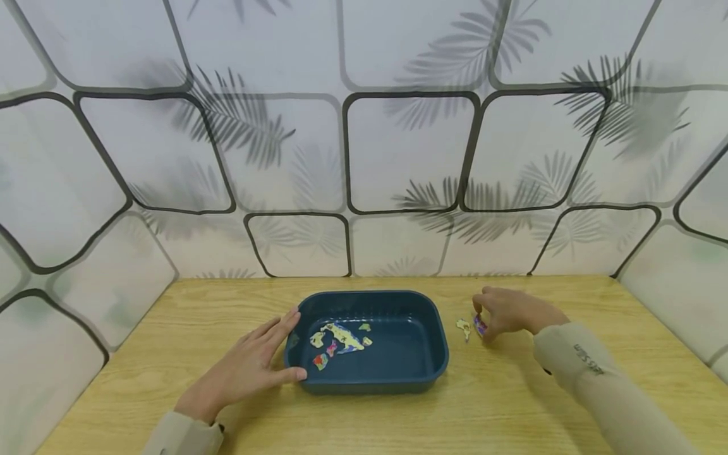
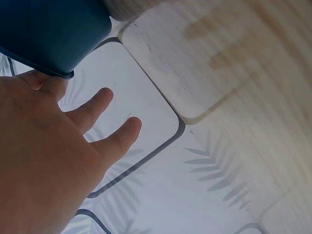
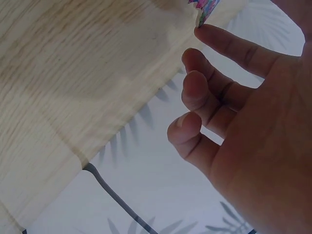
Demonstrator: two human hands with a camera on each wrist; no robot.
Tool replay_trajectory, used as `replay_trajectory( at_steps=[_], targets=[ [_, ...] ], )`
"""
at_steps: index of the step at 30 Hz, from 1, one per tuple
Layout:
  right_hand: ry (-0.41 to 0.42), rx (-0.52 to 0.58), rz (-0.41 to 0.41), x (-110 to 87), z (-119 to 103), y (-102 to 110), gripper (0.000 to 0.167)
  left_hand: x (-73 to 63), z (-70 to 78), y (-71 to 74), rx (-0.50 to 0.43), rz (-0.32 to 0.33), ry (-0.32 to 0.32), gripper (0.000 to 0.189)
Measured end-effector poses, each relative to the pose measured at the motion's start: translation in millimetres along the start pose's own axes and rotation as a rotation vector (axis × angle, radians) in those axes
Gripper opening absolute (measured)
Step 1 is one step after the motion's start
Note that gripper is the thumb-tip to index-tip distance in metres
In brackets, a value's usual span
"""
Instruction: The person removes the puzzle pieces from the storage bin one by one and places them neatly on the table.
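A dark blue rectangular tub stands on the wooden table. My left hand rests against its left end, thumb along the front rim and fingertips near the back left corner. In the left wrist view, the outer fingers stretch straight past the tub's wall. Right of the tub, my right hand pinches a purple-and-blue paper scrap between thumb and index finger. That scrap shows only partly at the top of the right wrist view; the other fingers hang loosely bent. A pale yellow paper scrap lies just left of the right hand.
Inside the tub, at its left side, lie several torn scraps, among them a large yellow-and-blue piece, a red-patterned piece and a pink piece. A leaf-patterned sheet rises behind the table and along both sides.
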State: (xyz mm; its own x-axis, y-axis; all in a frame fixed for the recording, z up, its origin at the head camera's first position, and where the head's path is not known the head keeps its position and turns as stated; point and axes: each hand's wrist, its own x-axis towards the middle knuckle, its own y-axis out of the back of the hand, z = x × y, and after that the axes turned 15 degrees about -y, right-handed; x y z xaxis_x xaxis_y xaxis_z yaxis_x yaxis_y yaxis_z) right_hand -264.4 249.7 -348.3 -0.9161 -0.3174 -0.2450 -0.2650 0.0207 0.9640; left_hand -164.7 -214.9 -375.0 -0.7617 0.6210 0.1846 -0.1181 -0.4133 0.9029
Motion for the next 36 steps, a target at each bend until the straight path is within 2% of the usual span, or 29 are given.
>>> replay_trajectory(
  at_steps=[9,18,25,32,36],
  targets=[
    [-0.021,0.000,-0.028,2.4,2,0,0.040,0.5,2.2,3.4,0.012,-0.005,-0.017,0.095],
    [-0.060,0.005,-0.031,4.1,7,6,0.051,0.6,-0.6,0.4,0.005,-0.009,-0.010,0.094],
    [-0.046,0.013,-0.035,2.6,0,26,0.057,0.5,-0.8,1.3,0.014,-0.003,-0.011,0.094],
    [0.009,0.002,0.026,3.0,-9,38,0.059,0.5,-2.0,0.2,0.017,0.002,-0.018,0.094],
    [0.025,0.021,0.032,1.9,-18,43,0.058,-0.5,-1.7,-0.8,0.011,0.002,-0.021,0.094]
  ],
)
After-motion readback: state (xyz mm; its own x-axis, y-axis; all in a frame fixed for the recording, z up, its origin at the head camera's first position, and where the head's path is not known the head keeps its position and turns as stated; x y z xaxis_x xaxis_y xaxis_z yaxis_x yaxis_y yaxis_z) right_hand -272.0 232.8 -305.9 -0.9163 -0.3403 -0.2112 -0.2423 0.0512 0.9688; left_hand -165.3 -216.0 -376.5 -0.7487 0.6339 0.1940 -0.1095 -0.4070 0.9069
